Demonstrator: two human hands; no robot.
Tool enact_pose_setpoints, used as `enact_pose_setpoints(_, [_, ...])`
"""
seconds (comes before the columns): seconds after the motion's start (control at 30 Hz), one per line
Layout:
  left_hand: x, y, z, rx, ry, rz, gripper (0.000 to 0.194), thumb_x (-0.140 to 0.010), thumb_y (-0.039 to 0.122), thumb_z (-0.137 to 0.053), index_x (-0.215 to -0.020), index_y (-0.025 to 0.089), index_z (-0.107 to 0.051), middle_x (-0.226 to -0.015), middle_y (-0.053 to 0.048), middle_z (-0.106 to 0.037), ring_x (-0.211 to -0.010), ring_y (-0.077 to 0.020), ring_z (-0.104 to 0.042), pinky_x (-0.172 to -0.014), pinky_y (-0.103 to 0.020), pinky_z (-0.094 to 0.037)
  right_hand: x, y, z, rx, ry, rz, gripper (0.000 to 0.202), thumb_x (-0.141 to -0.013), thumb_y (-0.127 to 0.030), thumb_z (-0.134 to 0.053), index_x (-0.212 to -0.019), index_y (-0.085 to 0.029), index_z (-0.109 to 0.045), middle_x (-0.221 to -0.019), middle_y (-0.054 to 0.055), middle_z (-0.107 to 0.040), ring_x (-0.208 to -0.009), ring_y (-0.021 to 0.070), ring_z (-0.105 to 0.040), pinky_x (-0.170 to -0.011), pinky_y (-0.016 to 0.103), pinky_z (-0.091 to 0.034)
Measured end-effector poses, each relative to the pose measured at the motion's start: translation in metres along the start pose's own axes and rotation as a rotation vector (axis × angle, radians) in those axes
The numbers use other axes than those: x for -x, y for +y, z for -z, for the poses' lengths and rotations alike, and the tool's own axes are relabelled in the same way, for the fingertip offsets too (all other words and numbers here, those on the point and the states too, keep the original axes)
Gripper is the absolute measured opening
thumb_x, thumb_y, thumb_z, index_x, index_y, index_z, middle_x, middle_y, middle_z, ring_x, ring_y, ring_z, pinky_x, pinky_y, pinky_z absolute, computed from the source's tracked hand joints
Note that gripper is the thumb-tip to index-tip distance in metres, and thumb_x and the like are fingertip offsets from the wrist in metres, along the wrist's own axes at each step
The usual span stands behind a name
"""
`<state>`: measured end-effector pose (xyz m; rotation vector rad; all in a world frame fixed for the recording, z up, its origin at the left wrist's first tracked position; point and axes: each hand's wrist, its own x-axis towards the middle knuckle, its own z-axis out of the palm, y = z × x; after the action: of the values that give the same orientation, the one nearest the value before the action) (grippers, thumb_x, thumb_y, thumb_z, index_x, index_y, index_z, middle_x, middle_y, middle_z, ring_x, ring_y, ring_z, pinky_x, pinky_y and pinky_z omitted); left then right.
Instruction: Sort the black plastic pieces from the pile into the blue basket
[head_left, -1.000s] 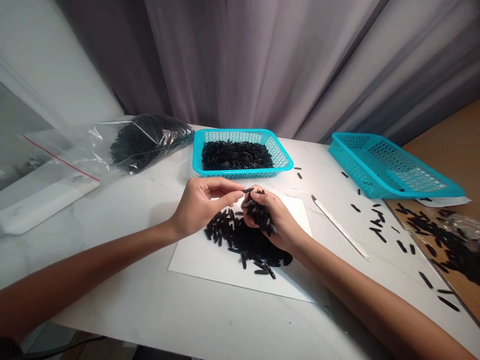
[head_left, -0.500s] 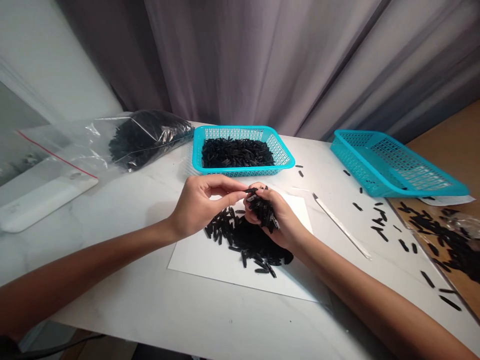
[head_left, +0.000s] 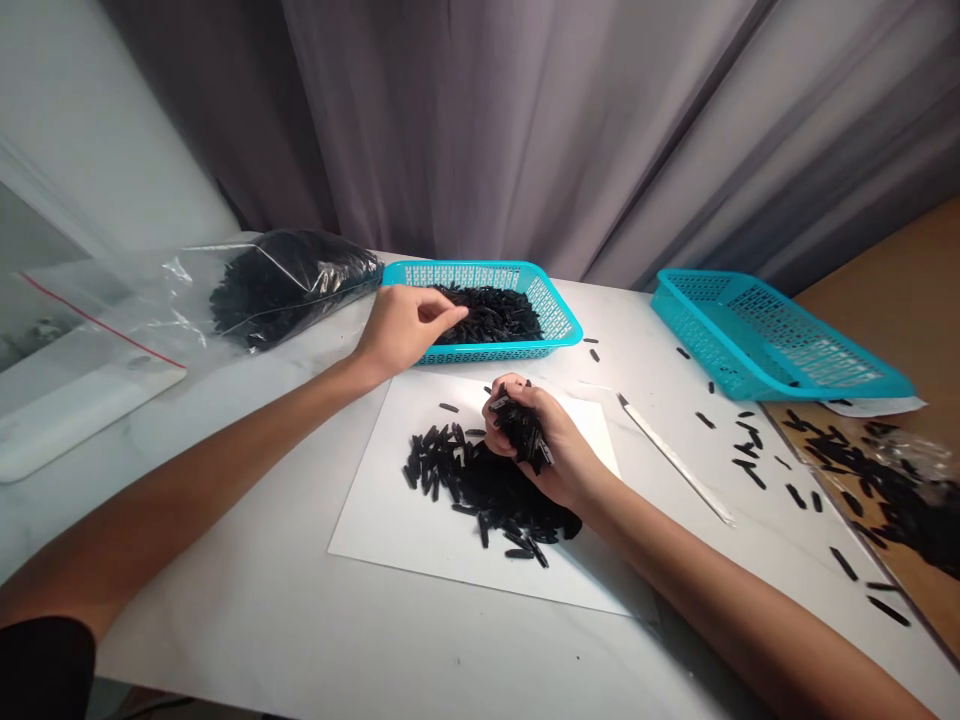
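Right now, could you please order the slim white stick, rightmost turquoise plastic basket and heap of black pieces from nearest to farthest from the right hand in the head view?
1. Heap of black pieces: below the right hand.
2. Slim white stick: to its right.
3. Turquoise plastic basket: far right.

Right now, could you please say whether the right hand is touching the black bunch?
Touching; the head view shows the right hand curled around the black bunch.

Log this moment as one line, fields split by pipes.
left hand: over left blue basket, grip unclear | right hand: closed around bunch of black pieces, above white sheet | loose black pile: on white sheet
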<state>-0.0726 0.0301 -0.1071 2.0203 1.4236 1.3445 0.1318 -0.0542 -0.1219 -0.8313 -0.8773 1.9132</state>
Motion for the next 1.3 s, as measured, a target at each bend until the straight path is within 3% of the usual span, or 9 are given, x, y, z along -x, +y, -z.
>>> enact_pose_setpoints(0.13, [0.016,0.011,0.010,-0.108,-0.060,-0.125,0.022,-0.086,0.032,-0.078,-0.103,0.018,-0.079,-0.095,-0.007,-0.079,-0.087,-0.0197,-0.071,-0.074,-0.029,-0.053,0.000,0.001,0.000,0.001,0.017,0.017,0.020,-0.081,-0.036,-0.073,-0.081,-0.019,-0.062,-0.068,-0.002,-0.059,-0.051,0.0095,-0.048,-0.047,0.022,-0.032])
enact_pose_setpoints(0.17, [0.021,0.018,0.014,-0.102,-0.106,-0.165,0.021,-0.088,0.034,-0.076,-0.102,0.018,-0.079,-0.094,-0.006,-0.079,-0.088,-0.0195,-0.070,-0.073,-0.029,-0.051,0.000,0.001,0.000,0.000,0.026,0.028,0.021,-0.081,-0.036,-0.073,-0.081,-0.019,-0.061,-0.069,-0.002,-0.059,-0.051,0.0094,-0.048,-0.047,0.022,-0.033])
enact_pose_setpoints(0.27, [0.034,0.042,0.021,0.005,-0.427,-0.191,0.021,-0.090,0.042,-0.074,-0.090,0.022,-0.080,-0.087,-0.003,-0.079,-0.078,-0.0171,-0.069,-0.065,-0.027,-0.048,0.001,0.003,0.000,0.001,0.061,0.064,0.023,-0.082,-0.037,-0.074,-0.081,-0.020,-0.059,-0.068,-0.003,-0.058,-0.049,0.0095,-0.048,-0.046,0.022,-0.033])
enact_pose_setpoints(0.33, [0.040,0.055,0.022,0.035,-0.485,-0.176,0.015,-0.088,0.038,-0.077,-0.085,0.023,-0.080,-0.083,-0.002,-0.079,-0.074,-0.0164,-0.069,-0.065,-0.028,-0.049,0.001,0.004,0.000,-0.001,0.083,0.090,0.025,-0.082,-0.039,-0.075,-0.081,-0.021,-0.057,-0.065,-0.004,-0.056,-0.048,0.0097,-0.047,-0.046,0.022,-0.033])
enact_pose_setpoints(0.43, [0.044,0.064,0.019,0.050,-0.433,-0.133,0.007,-0.086,0.027,-0.077,-0.082,0.023,-0.080,-0.080,-0.001,-0.079,-0.071,-0.0156,-0.069,-0.063,-0.027,-0.049,0.001,0.006,0.000,-0.013,0.099,0.111,0.028,-0.081,-0.041,-0.077,-0.081,-0.021,-0.057,-0.063,-0.005,-0.056,-0.048,0.0099,-0.048,-0.046,0.022,-0.033])
enact_pose_setpoints(0.67, [0.040,0.069,0.023,0.089,-0.341,-0.083,0.008,-0.083,0.028,-0.079,-0.076,0.023,-0.080,-0.072,0.000,-0.078,-0.063,-0.0147,-0.066,-0.057,-0.026,-0.048,0.000,0.004,0.001,-0.038,0.100,0.100,0.027,-0.082,-0.039,-0.076,-0.080,-0.020,-0.056,-0.068,-0.003,-0.057,-0.050,0.0097,-0.047,-0.047,0.022,-0.034])
enact_pose_setpoints(0.83, [0.042,0.072,0.026,0.110,-0.338,-0.097,0.001,-0.081,0.024,-0.082,-0.080,0.024,-0.082,-0.074,0.001,-0.078,-0.063,-0.0135,-0.065,-0.057,-0.025,-0.047,0.000,0.005,0.002,-0.030,0.087,0.088,0.028,-0.081,-0.040,-0.075,-0.079,-0.020,-0.056,-0.067,-0.003,-0.056,-0.050,0.0095,-0.047,-0.047,0.022,-0.033])
enact_pose_setpoints(1.3, [0.043,0.080,0.029,0.080,-0.186,-0.182,0.004,-0.078,0.023,-0.086,-0.079,0.024,-0.082,-0.074,0.002,-0.079,-0.065,-0.0138,-0.067,-0.059,-0.026,-0.051,0.001,0.006,0.004,-0.024,0.073,0.081,0.025,-0.082,-0.037,-0.075,-0.081,-0.021,-0.056,-0.068,-0.003,-0.057,-0.050,0.0098,-0.045,-0.048,0.023,-0.033])
